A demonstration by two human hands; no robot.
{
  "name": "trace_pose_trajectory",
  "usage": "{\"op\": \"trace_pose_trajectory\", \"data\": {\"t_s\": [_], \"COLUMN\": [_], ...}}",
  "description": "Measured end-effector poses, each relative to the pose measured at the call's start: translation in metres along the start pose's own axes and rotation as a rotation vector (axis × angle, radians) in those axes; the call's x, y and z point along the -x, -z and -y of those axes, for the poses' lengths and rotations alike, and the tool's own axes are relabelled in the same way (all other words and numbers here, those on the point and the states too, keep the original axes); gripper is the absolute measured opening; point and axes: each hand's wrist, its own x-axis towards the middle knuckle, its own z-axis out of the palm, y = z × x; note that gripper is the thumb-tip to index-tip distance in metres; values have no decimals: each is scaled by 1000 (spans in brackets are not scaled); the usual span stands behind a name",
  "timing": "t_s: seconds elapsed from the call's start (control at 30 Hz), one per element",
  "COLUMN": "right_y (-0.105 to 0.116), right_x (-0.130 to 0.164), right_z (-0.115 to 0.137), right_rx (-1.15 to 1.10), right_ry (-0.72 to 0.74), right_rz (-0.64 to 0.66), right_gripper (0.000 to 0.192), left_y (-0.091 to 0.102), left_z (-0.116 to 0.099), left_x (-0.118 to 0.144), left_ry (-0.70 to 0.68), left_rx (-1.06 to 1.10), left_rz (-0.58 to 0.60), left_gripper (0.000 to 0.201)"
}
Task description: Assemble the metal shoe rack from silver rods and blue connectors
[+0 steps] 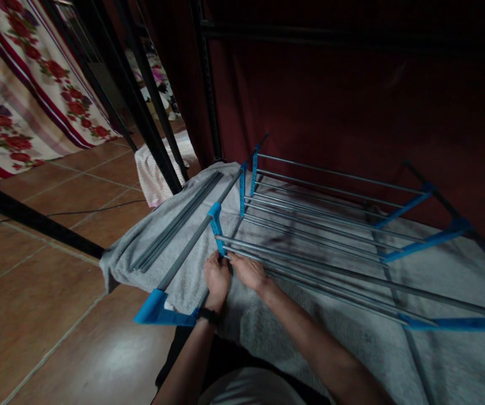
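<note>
A dim room with a brown tiled floor (35, 315); on it lies a grey blanket (268, 326) carrying a rack frame of grey rods and blue connectors. Nearest, the left hand (216, 281) and right hand (248, 271) meet at a blue connector (216, 222), the fingers of both curled and pressed around the ends of the nearest grey rods (310, 270). Just left, loose grey tubes (175, 225) lie on the blanket. Beyond, more rods run to blue side pieces (420, 242). Behind stand black poles (141, 112), a dark red curtain (352, 101) and, far left, a floral cloth (18, 101)
</note>
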Motion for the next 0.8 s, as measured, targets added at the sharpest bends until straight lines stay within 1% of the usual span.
{"op": "trace_pose_trajectory", "data": {"t_s": [0.1,0.27,0.47,0.8], "right_y": [-1,0,2,4], "right_x": [-1,-2,-1,-2], "right_z": [0,2,4,5], "right_rx": [6,45,42,37], "right_ry": [1,4,-49,-76], "right_rz": [-4,-45,-10,51], "right_gripper": [49,48,45,42], "left_y": [0,-1,-3,-10], "left_z": [0,2,2,3], "left_x": [0,0,0,3], "left_ry": [-3,21,16,16], "left_rx": [-2,2,-86,-182], "left_rz": [5,-3,-5,-60], "left_gripper": [30,31,29,28]}}
